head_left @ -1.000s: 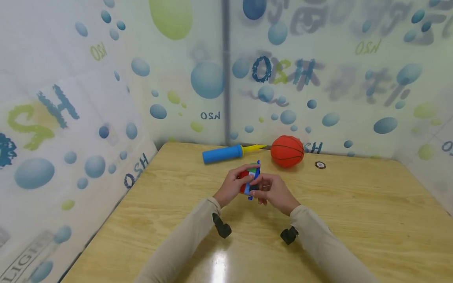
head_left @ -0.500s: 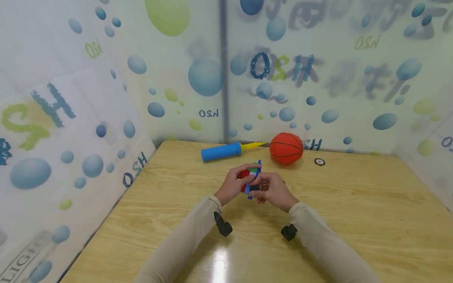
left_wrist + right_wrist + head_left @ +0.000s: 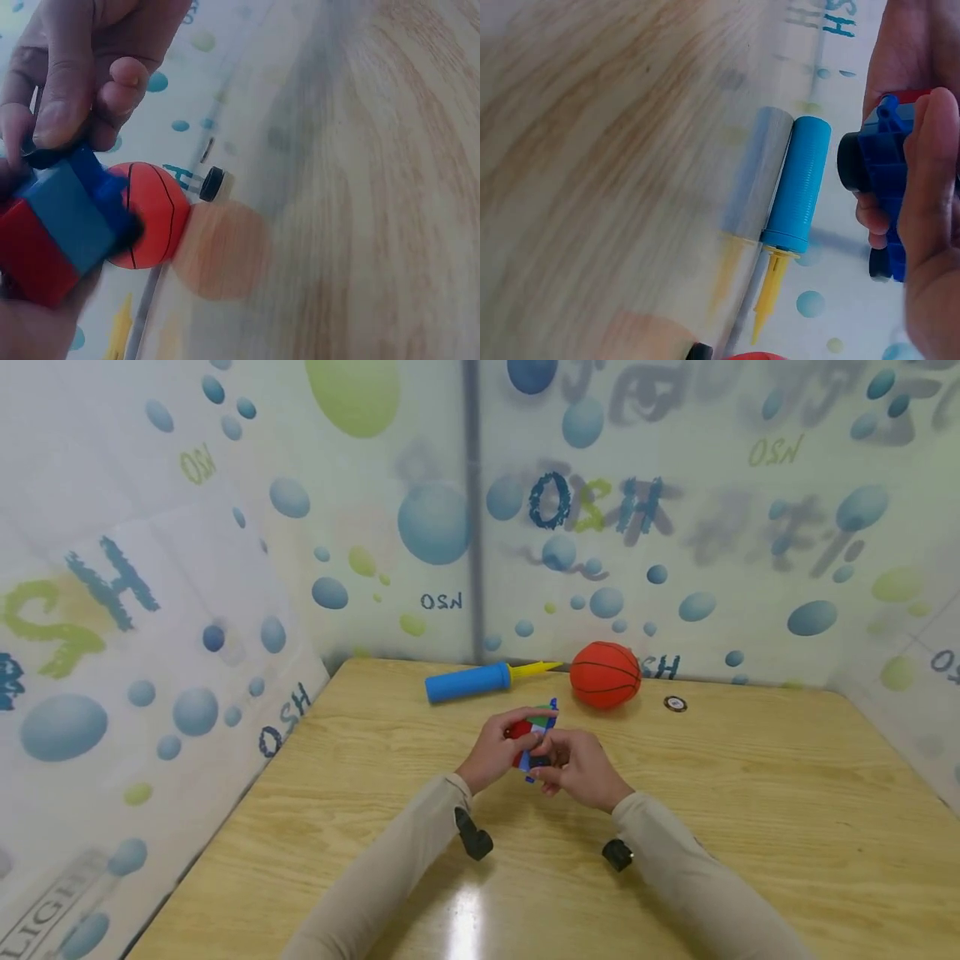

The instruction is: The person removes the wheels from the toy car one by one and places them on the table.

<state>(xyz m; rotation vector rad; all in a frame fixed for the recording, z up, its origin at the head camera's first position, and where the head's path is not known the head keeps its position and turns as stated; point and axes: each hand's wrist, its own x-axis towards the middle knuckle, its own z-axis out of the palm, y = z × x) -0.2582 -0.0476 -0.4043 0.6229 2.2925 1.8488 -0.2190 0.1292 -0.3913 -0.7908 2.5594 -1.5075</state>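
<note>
Both hands hold a small toy block vehicle [image 3: 67,217] above the table, in front of me in the head view. It has red, light blue and green blocks on a dark blue chassis [image 3: 889,180] with hook-like ends and black wheels [image 3: 851,161]. My left hand [image 3: 492,753] grips its block side, thumb across the blocks and index finger along the far end. From the right, my right hand [image 3: 588,768] pinches the chassis side by a dark wheel, fingers bent. The fingers cover much of the toy.
A blue hand pump [image 3: 468,682] with a yellow nozzle [image 3: 534,669] lies at the table's back edge. Right of it sits a red basketball-patterned ball [image 3: 605,675], then a round black-and-white chip [image 3: 675,703]. Printed wall panels [image 3: 375,635] border the wooden table [image 3: 750,793].
The head view has tilted slightly. Both hands keep their hold on the toy vehicle; the right hand has turned a little at the wrist, and the toy has tipped very slightly.
</note>
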